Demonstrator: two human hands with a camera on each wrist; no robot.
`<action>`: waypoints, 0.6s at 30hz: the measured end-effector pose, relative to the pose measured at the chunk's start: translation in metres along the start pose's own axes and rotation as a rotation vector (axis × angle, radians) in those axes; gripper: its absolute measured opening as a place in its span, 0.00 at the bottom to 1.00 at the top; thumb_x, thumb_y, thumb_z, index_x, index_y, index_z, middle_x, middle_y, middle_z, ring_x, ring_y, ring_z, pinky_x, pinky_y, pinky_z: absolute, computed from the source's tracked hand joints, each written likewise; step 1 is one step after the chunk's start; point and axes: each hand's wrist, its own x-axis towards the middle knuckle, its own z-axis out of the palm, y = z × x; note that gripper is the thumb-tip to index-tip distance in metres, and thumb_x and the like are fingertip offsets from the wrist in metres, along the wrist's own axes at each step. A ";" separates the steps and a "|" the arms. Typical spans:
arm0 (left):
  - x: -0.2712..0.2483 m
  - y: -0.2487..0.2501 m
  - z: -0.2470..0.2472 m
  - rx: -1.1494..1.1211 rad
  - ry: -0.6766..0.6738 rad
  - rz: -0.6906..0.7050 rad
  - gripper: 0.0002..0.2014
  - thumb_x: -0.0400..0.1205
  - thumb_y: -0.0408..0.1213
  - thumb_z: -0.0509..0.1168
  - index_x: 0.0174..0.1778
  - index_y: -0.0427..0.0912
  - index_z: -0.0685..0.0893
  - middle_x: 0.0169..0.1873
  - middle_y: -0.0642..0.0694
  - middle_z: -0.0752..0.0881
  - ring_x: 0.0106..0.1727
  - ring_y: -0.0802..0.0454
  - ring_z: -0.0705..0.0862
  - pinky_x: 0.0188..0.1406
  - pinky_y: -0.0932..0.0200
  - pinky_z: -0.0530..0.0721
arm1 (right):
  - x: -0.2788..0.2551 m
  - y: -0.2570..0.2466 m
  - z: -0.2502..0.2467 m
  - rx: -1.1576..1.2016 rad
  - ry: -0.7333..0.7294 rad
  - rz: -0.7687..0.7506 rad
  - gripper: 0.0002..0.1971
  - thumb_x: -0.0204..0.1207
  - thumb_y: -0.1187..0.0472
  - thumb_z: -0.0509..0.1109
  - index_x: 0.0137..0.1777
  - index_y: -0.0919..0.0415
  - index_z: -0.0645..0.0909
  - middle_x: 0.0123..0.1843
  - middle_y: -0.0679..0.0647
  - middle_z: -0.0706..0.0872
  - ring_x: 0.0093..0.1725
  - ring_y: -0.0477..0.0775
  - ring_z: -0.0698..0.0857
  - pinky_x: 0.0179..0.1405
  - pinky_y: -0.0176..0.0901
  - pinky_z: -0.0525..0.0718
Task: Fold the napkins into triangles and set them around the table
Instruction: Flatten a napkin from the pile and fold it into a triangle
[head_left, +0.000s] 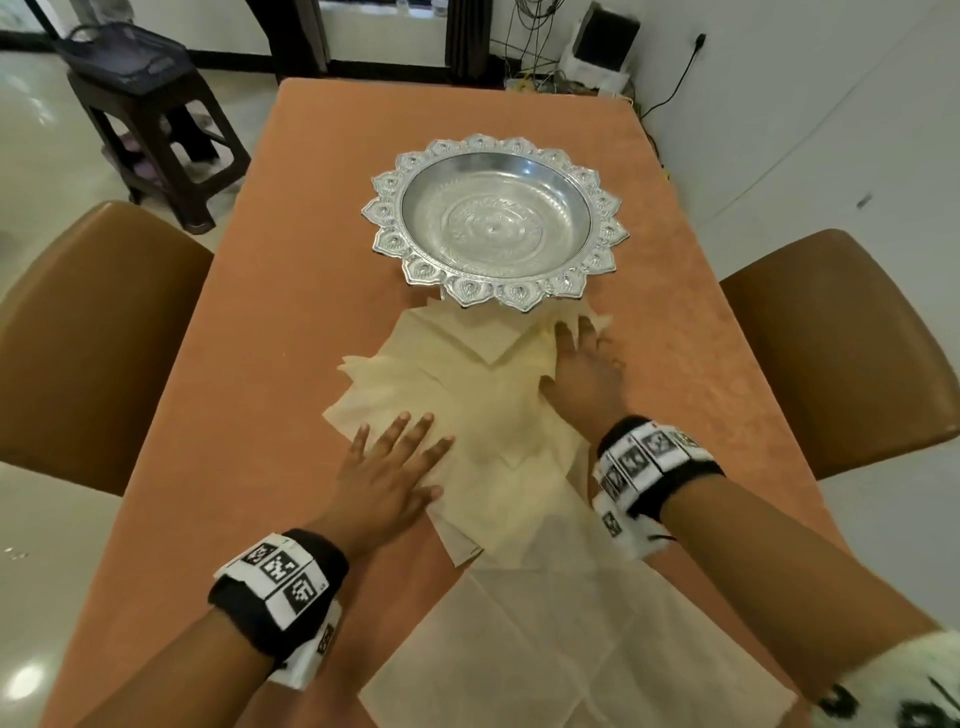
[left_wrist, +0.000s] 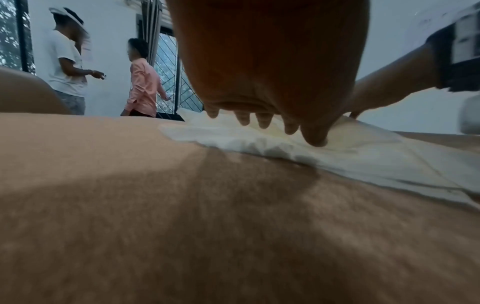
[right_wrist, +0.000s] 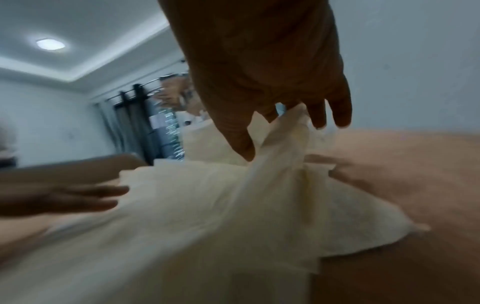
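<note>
A loose pile of cream napkins lies mid-table in front of a silver bowl. My left hand presses flat on the pile's near left part, fingers spread and straight. In the left wrist view its fingertips rest on the napkins. My right hand is at the pile's far right side. The right wrist view shows this hand pinching a napkin and lifting its corner off the pile. One unfolded napkin lies spread flat near the front edge.
The table has an orange cloth. Brown chairs stand at the left and right. A dark stool with a bag is on the floor at the far left. Two people stand by a window beyond the table.
</note>
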 end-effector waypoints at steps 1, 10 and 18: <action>0.002 0.000 0.004 -0.017 -0.034 -0.026 0.35 0.81 0.66 0.29 0.82 0.57 0.56 0.81 0.46 0.63 0.79 0.39 0.66 0.70 0.29 0.65 | -0.012 0.003 0.000 -0.072 0.070 -0.132 0.40 0.73 0.53 0.70 0.83 0.57 0.55 0.84 0.65 0.51 0.80 0.69 0.58 0.73 0.66 0.62; 0.056 -0.025 -0.014 -0.012 -0.144 -0.115 0.41 0.67 0.73 0.18 0.78 0.63 0.29 0.79 0.55 0.30 0.84 0.47 0.36 0.79 0.34 0.44 | 0.001 0.026 0.030 -0.169 -0.406 -0.511 0.33 0.84 0.41 0.53 0.83 0.43 0.40 0.85 0.46 0.36 0.84 0.58 0.40 0.78 0.67 0.46; 0.054 -0.011 -0.054 0.050 -0.108 -0.212 0.30 0.88 0.54 0.47 0.84 0.54 0.45 0.85 0.48 0.43 0.85 0.47 0.44 0.79 0.37 0.49 | 0.007 -0.001 0.013 -0.154 -0.293 -0.386 0.29 0.84 0.44 0.54 0.83 0.46 0.52 0.86 0.49 0.49 0.83 0.59 0.51 0.78 0.69 0.42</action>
